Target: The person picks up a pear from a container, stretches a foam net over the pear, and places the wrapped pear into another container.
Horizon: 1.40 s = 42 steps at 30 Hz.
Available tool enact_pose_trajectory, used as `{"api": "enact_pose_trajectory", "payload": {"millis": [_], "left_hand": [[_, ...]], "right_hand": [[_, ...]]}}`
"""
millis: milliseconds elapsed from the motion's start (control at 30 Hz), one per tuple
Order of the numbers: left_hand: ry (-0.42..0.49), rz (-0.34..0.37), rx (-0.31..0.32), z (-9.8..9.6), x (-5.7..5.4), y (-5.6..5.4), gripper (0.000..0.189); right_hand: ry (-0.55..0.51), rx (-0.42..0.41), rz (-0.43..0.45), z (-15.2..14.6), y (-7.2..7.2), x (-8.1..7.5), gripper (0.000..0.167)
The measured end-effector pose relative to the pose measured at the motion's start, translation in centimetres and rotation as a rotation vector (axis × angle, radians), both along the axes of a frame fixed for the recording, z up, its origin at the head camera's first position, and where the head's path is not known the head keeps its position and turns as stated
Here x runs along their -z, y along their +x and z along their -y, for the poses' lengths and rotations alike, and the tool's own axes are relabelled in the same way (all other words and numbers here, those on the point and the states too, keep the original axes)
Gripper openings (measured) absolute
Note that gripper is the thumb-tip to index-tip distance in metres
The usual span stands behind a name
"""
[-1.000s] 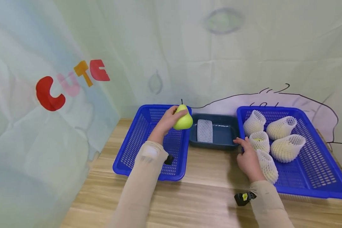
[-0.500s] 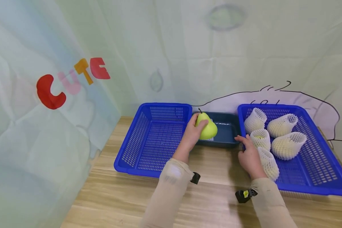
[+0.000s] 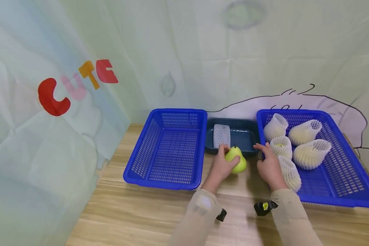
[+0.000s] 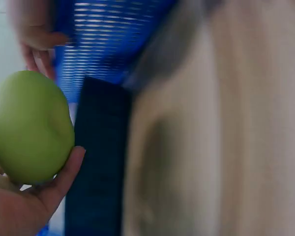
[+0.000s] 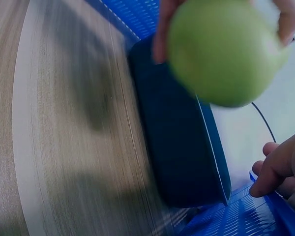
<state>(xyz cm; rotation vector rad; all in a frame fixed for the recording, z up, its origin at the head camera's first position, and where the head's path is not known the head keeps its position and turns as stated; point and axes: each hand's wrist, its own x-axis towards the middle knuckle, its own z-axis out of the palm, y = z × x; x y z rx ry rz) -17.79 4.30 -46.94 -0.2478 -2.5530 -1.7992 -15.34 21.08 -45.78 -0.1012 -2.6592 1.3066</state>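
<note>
My left hand grips a yellow-green pear, stem up, in front of the dark teal tray. In the left wrist view the thumb and fingers hold the pear from below, its round base toward the camera. At the left rim of the right blue basket is my right hand, fingers loosely extended and holding nothing. A white foam net sleeve lies flat in the tray's left part. Several pears in white foam nets sit in the right basket.
A second blue basket stands left of the tray, nothing in it. All stand on a wood-grain table against a printed cloth backdrop. Each wrist carries a small black camera.
My left hand has carried the pear from over the left basket, rightward past the tray and toward me, uncovering the foam sleeve. My right hand has stayed nearly still.
</note>
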Motion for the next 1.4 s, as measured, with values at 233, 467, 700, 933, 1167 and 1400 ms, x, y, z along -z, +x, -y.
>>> {"api": "enact_pose_trajectory", "payload": {"millis": [233, 467, 700, 933, 1167, 1400], "left_hand": [[-0.023, -0.064, -0.026, 0.2, 2.3, 0.4, 0.040], [-0.006, -0.149, -0.008, 0.8, 4.1, 0.3, 0.039], [-0.049, -0.115, 0.003, 1.3, 5.1, 0.0, 0.040], [-0.159, -0.090, 0.094, 1.8, 5.3, 0.1, 0.039], [-0.252, -0.049, 0.084, 2.0, 5.1, 0.5, 0.047], [-0.455, -0.096, 0.051, 2.1, 5.0, 0.8, 0.058]], "right_hand": [[-0.011, -0.004, 0.039, -0.1, 0.0, -0.1, 0.052], [-0.011, -0.001, 0.038, 0.0, 0.0, -0.2, 0.052], [-0.014, 0.006, 0.024, 0.1, -0.1, -0.2, 0.051], [-0.020, 0.014, 0.039, 0.1, 0.0, -0.2, 0.051], [-0.020, 0.017, 0.028, 0.1, 0.0, -0.2, 0.051], [-0.015, 0.013, 0.033, 0.1, 0.1, -0.3, 0.051]]}}
